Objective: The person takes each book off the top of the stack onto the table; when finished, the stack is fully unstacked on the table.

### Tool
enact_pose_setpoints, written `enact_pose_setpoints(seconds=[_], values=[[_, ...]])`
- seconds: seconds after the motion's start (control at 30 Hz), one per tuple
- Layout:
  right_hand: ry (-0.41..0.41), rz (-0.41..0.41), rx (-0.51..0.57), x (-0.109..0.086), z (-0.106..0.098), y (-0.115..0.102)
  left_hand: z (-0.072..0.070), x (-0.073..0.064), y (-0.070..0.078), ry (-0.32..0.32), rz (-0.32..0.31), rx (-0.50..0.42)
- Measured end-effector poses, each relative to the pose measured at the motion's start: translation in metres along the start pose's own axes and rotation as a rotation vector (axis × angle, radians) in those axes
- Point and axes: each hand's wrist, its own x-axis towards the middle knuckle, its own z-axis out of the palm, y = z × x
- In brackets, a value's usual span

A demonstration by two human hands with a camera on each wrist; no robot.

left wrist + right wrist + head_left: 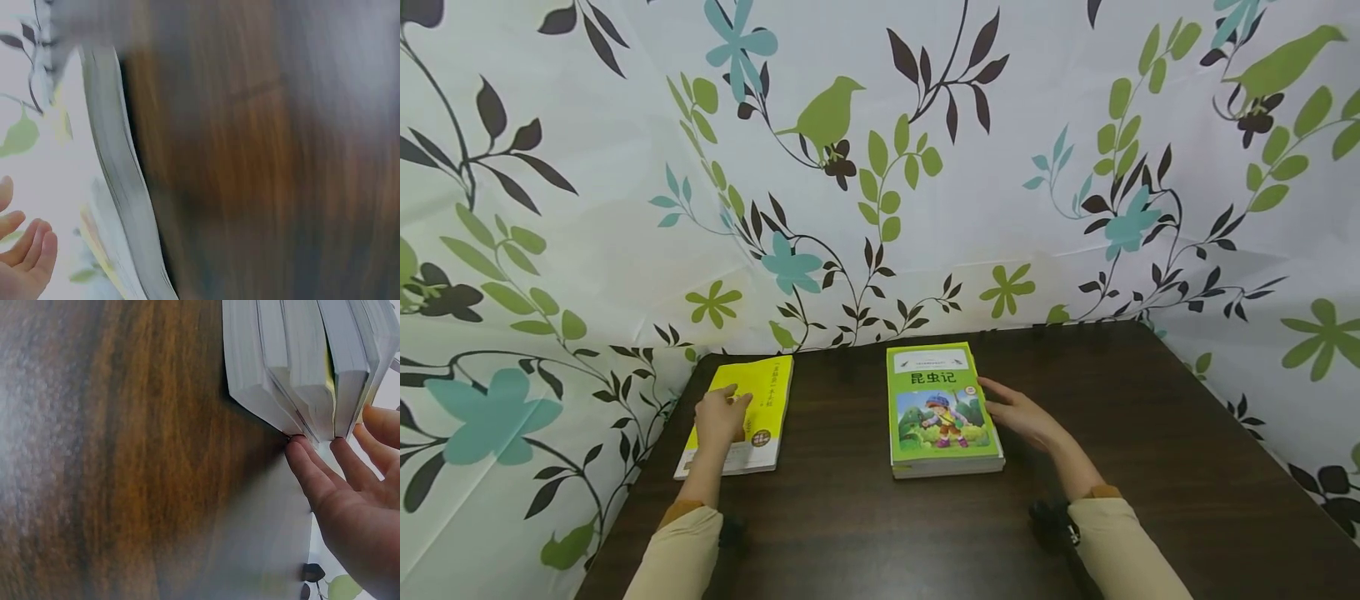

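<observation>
A yellow-and-white book (767, 408) lies at the left of the dark table, with my left hand (721, 421) over its left part. In the left wrist view that left hand (28, 262) shows loosely bent fingers with nothing between them, apart from the book's page edges (125, 175). At mid-table a stack of several books (946, 408) has a green cover on top with a cartoon child. My right hand (1026, 417) is at the stack's right side. In the right wrist view, the right hand's extended fingertips (300, 450) touch the stacked books (306, 362) at their edges.
The dark wooden table (850, 533) ends at the back against a white cloth (925, 275) patterned with leaves, birds and flowers. The same cloth hangs along both sides. Both sleeves reach in from the front edge, with a dark band near each wrist.
</observation>
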Motion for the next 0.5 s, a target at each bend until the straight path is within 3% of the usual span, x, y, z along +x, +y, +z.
enact_pose_setpoints(seconds=[0.23,0.3,0.5], values=[[-0.003,0.007,-0.005,0.002,0.001,-0.001,0.022,-0.018,0.029,-0.109,0.115,-0.054],[-0.003,0.006,-0.005,0.002,0.002,-0.001,0.029,-0.025,0.039,-0.162,0.143,-0.114],[0.01,0.016,-0.001,0.0,0.001,-0.001,0.06,-0.043,0.071,-0.271,0.176,-0.186]])
